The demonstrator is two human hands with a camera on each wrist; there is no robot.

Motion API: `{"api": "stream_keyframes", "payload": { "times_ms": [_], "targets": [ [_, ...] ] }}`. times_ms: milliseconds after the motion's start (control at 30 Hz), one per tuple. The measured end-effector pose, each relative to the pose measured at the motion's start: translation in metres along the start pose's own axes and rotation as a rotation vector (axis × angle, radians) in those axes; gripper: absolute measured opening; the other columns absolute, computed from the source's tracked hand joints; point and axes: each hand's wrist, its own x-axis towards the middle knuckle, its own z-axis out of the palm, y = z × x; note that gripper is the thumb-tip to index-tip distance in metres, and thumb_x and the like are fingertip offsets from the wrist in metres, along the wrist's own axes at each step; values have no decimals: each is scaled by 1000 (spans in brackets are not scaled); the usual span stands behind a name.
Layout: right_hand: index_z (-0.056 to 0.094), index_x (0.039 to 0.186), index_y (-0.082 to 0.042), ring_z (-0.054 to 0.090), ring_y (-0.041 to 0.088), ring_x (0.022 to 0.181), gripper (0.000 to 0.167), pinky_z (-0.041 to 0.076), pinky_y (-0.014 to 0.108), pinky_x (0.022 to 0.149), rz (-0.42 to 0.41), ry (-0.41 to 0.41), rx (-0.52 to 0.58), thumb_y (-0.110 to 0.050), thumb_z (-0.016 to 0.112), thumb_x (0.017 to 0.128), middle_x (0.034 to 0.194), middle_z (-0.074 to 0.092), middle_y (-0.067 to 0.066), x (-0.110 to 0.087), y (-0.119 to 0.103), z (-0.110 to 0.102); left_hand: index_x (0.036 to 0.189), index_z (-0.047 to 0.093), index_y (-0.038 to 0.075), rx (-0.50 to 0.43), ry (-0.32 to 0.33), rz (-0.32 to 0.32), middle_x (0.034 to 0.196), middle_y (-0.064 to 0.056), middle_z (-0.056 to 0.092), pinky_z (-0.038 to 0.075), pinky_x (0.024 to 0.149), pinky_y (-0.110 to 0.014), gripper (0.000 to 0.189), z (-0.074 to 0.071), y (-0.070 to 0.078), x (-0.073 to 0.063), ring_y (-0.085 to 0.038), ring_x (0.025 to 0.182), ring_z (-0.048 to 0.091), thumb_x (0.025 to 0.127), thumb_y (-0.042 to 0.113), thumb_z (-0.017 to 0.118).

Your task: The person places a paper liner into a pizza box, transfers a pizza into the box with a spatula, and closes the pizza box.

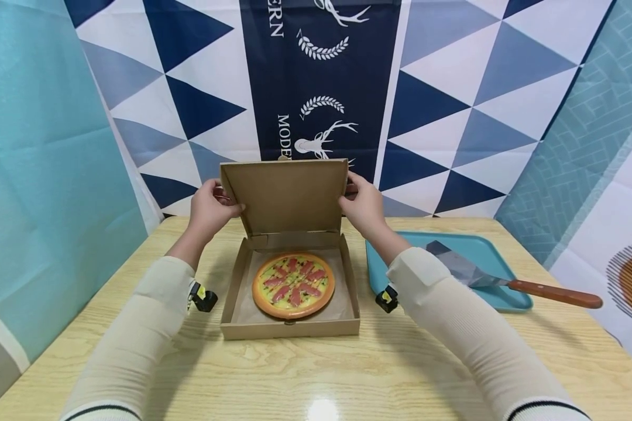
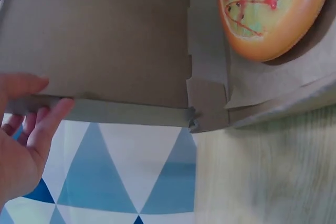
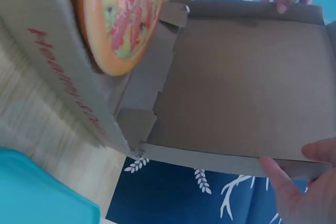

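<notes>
A brown cardboard pizza box (image 1: 291,331) stands on the wooden table, its lid (image 1: 289,199) raised at the back. Inside lies a whole pizza (image 1: 293,286) with an orange-brown crust and pink strips on top, on a paper liner. My left hand (image 1: 210,207) pinches the lid's left side edge between thumb and fingers. At the opposite edge, my right hand (image 1: 364,204) grips the lid the same way. Close up in the left wrist view, the left-hand fingers (image 2: 47,129) straddle the lid's side flap. Red lettering marks the box's outer side in the right wrist view.
To the right of the box lies a blue tray (image 1: 471,248), partly behind my right forearm. A pizza server (image 1: 553,292) with a wooden handle rests across it, the handle sticking out past the tray's right rim. Patterned cloth (image 1: 205,105) hangs behind the table (image 1: 274,380).
</notes>
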Motion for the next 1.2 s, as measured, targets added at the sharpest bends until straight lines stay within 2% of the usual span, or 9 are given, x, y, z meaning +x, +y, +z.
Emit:
{"api": "stream_keyframes", "payload": {
  "times_ms": [233, 400, 467, 533, 600, 667, 833, 1000, 1200],
  "targets": [
    [40, 150, -11, 57, 28, 112, 60, 56, 38, 81, 108, -108, 251, -4, 52, 91, 130, 54, 18, -8, -3, -5, 136, 47, 1, -173, -87, -12, 125, -17, 51, 54, 79, -29, 61, -4, -6, -3, -26, 108, 55, 80, -4, 72],
    [34, 152, -11, 53, 34, 117, 60, 50, 49, 93, 184, -183, 454, -3, 38, 92, 135, 50, 20, -11, -7, -11, 145, 40, 0, -417, -187, -68, 132, -20, 43, 51, 93, -41, 55, -9, -5, -7, -28, 113, 49, 91, -10, 47],
    [34, 152, -10, 50, 37, 118, 58, 45, 53, 97, 226, -204, 532, -7, 35, 94, 135, 49, 20, -12, -8, -15, 146, 38, -3, -525, -224, -98, 133, -19, 42, 46, 98, -47, 51, -12, -3, -8, -30, 115, 47, 95, -6, 35],
    [35, 151, -8, 48, 38, 117, 54, 42, 54, 100, 264, -215, 577, -14, 35, 97, 135, 47, 21, -13, -10, -18, 145, 39, -3, -580, -244, -116, 133, -17, 42, 43, 102, -48, 45, -16, 0, -10, -31, 118, 47, 100, 3, 31],
    [35, 150, -6, 46, 37, 118, 52, 40, 54, 102, 286, -228, 582, -26, 36, 102, 138, 42, 21, -14, -12, -21, 142, 42, -3, -586, -248, -119, 134, -18, 43, 43, 102, -45, 43, -19, 3, -11, -33, 118, 47, 105, 18, 32],
    [33, 150, -3, 44, 37, 121, 59, 39, 52, 104, 288, -240, 581, -39, 38, 103, 140, 40, 22, -16, -14, -24, 142, 42, -1, -560, -252, -115, 134, -20, 44, 46, 99, -41, 52, -22, 6, -12, -32, 117, 50, 106, 36, 34],
    [30, 151, -4, 40, 40, 130, 70, 38, 52, 105, 295, -265, 584, -51, 41, 101, 146, 35, 23, -20, -17, -29, 144, 38, -4, -494, -267, -116, 137, -31, 43, 53, 89, -30, 79, -31, 13, -14, -26, 104, 61, 98, 60, 35],
    [28, 152, -5, 41, 38, 131, 74, 37, 50, 107, 324, -281, 586, -53, 45, 99, 147, 34, 22, -21, -18, -29, 142, 37, -10, -494, -261, -161, 134, -32, 43, 55, 81, -26, 83, -37, 18, -15, -17, 86, 67, 96, 60, 43],
    [33, 148, -1, 43, 39, 127, 67, 37, 51, 106, 320, -268, 602, -44, 49, 100, 143, 39, 22, -22, -17, -28, 141, 37, -11, -450, -276, -144, 138, -30, 39, 54, 83, -26, 71, -36, 22, -16, -13, 86, 67, 98, 43, 54]
  ]
}}
